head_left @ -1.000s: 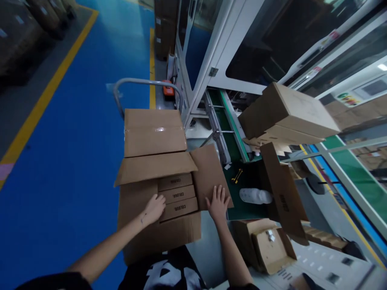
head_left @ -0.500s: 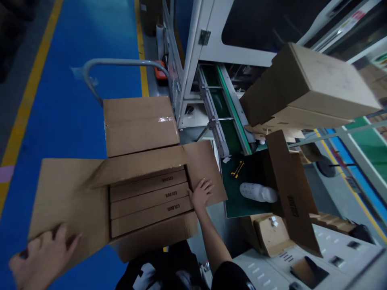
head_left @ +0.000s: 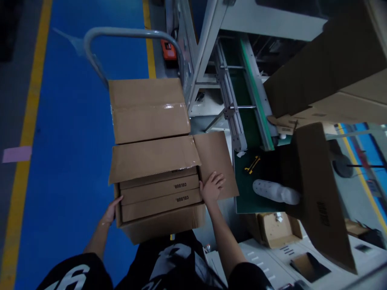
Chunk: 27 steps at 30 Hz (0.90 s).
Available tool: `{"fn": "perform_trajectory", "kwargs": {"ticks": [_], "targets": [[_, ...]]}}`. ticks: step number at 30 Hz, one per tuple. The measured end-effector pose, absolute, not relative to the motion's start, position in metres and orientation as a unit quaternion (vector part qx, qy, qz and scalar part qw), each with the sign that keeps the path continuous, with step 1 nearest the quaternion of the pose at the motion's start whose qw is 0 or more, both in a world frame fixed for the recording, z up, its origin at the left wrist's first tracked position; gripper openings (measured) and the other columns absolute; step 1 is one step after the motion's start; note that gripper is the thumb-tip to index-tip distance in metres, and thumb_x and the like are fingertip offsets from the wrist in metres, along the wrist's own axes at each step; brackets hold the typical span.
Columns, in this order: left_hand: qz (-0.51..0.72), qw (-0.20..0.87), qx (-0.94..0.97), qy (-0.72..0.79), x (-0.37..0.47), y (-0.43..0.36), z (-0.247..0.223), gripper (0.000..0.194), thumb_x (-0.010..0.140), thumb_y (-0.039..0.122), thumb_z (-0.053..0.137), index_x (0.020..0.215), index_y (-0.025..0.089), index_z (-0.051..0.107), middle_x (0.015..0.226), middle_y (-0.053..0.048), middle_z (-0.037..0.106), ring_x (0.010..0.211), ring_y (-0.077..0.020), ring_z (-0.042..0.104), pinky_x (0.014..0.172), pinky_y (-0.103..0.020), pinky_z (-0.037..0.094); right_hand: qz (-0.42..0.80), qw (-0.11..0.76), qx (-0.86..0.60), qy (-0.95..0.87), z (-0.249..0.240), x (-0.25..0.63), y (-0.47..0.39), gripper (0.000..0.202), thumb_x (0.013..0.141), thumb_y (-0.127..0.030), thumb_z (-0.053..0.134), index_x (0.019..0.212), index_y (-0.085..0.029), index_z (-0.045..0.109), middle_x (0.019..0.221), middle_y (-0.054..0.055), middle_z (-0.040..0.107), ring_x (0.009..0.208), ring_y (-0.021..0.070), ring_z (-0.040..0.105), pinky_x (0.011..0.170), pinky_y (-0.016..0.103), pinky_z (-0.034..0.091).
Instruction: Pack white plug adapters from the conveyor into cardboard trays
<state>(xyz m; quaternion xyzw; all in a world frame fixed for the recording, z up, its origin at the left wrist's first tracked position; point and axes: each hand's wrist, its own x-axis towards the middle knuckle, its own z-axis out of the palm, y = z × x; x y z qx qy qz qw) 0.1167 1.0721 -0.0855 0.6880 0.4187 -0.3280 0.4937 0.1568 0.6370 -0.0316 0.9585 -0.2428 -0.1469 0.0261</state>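
An open cardboard carton [head_left: 163,221] stands in front of me, with several flat brown boxes [head_left: 160,205] marked COLOUR packed side by side in it. My left hand [head_left: 111,211] is at the carton's left edge, thumb over the rim and the other fingers hidden behind the wall. The left flap is out of sight there. My right hand [head_left: 212,187] lies with fingers spread on the right flap [head_left: 223,161], which is folded outward. The far flap [head_left: 154,157] leans over the back of the boxes.
Behind the carton sits a closed carton [head_left: 151,121], near a grey trolley handle [head_left: 130,31]. To the right are a conveyor [head_left: 244,92], a yellow tool [head_left: 252,165], a white bottle-like object [head_left: 275,192] and a raised cardboard box [head_left: 323,193].
My left hand has moved right, from the outspread left flap to the carton's left edge, and that flap no longer shows. The far flap covers more of the boxes. The view has shifted.
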Motion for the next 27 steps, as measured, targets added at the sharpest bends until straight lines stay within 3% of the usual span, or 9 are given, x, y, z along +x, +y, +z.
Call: {"fn": "perform_trajectory", "kwargs": {"ticks": [3,6,9,11,16,19,23,27], "targets": [[-0.204,0.394,0.83,0.34,0.111,1.071,-0.068,0.054,0.08,0.045,0.049,0.123,0.012,0.051,0.11,-0.015,0.063,0.105,-0.0294,0.058,0.086,-0.043,0.049,-0.142,0.022,0.967,-0.211,-0.024,0.14,0.642,0.081,0.083,-0.044,0.048,0.147,-0.005,0.016,0.151,0.028,0.004,0.136,0.0471,0.004,0.095,0.066,0.027],[-0.077,0.238,0.943,0.22,0.094,1.05,-0.046,0.056,0.08,0.048,0.05,0.123,0.012,0.051,0.127,-0.02,0.051,0.12,-0.0351,0.044,0.097,-0.05,0.037,-0.159,-0.004,0.987,-0.035,-0.02,0.11,0.654,0.063,0.087,-0.034,0.044,0.145,-0.016,0.026,0.152,0.017,0.017,0.139,0.0354,0.011,0.103,0.063,0.016],[-0.132,0.133,0.982,-0.024,0.07,1.014,-0.039,0.048,0.083,0.048,0.049,0.116,0.014,0.059,0.122,-0.019,0.055,0.113,-0.0347,0.048,0.096,-0.049,0.035,-0.232,-0.04,0.964,0.123,-0.019,0.087,0.665,0.05,0.087,-0.025,0.045,0.137,-0.022,0.041,0.142,0.011,0.04,0.127,0.0257,0.035,0.105,0.046,0.025],[-0.174,0.099,0.974,-0.109,0.06,0.993,-0.04,0.051,0.085,0.048,0.046,0.12,0.013,0.057,0.123,-0.02,0.055,0.111,-0.0337,0.049,0.095,-0.048,0.035,-0.256,-0.04,0.954,0.149,-0.019,0.084,0.668,0.048,0.085,-0.027,0.049,0.132,-0.02,0.045,0.135,0.011,0.047,0.117,0.0241,0.043,0.098,0.04,0.034],[-0.23,0.037,0.96,-0.158,0.075,0.979,-0.031,0.059,0.084,0.05,0.051,0.13,0.013,0.047,0.131,-0.021,0.048,0.117,-0.0351,0.042,0.096,-0.052,0.031,-0.258,-0.032,0.945,0.197,-0.015,0.106,0.667,0.051,0.08,-0.037,0.062,0.125,-0.018,0.047,0.128,0.012,0.049,0.115,0.0264,0.04,0.095,0.041,0.035],[-0.273,0.041,0.937,-0.212,0.093,0.976,-0.022,0.058,0.079,0.046,0.06,0.125,0.012,0.049,0.127,-0.021,0.049,0.116,-0.0352,0.041,0.095,-0.053,0.032,-0.271,-0.029,0.934,0.233,-0.013,0.118,0.669,0.055,0.075,-0.038,0.069,0.122,-0.017,0.049,0.123,0.013,0.052,0.112,0.026,0.041,0.095,0.04,0.035],[-0.296,0.061,0.938,-0.173,0.101,0.965,-0.015,0.055,0.073,0.043,0.066,0.115,0.01,0.051,0.124,-0.021,0.049,0.117,-0.0361,0.041,0.093,-0.049,0.035,-0.291,-0.013,0.927,0.235,-0.005,0.126,0.675,0.057,0.073,-0.04,0.072,0.118,-0.013,0.05,0.122,0.016,0.05,0.112,0.0271,0.042,0.094,0.04,0.037],[-0.361,0.06,0.918,-0.155,0.102,0.964,-0.009,0.054,0.078,0.049,0.059,0.114,0.01,0.052,0.113,-0.021,0.059,0.108,-0.034,0.052,0.089,-0.046,0.04,-0.331,0.002,0.915,0.229,0.004,0.131,0.678,0.05,0.075,-0.041,0.068,0.115,-0.013,0.056,0.121,0.017,0.053,0.114,0.0278,0.045,0.091,0.039,0.041]]}}
